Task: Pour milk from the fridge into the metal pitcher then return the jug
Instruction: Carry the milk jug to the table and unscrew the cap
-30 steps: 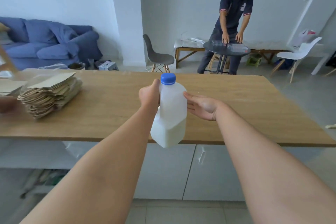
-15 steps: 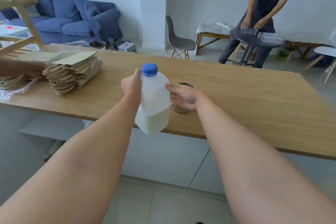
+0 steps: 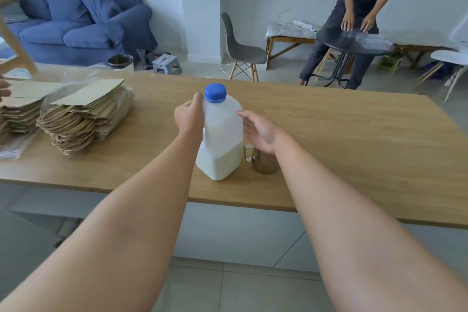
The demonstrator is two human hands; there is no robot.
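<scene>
The left hand (image 3: 188,116) grips the handle side of the translucent white plastic milk jug (image 3: 220,134) with its blue screw cap (image 3: 215,93), tilted above the long wooden table (image 3: 342,139). The right hand (image 3: 258,130), fingers relaxed and spread, touches the jug's other side, just over the small shiny metal pitcher (image 3: 264,163) standing beside the jug

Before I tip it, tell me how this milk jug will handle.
The milk jug looks only about a third full, so probably light, with its weight low. The milk will likely slosh and shift as it tilts. Its smooth plastic walls may flex or slip; the left hand grips it while the right hand steadies it. The blue cap is on.
</scene>
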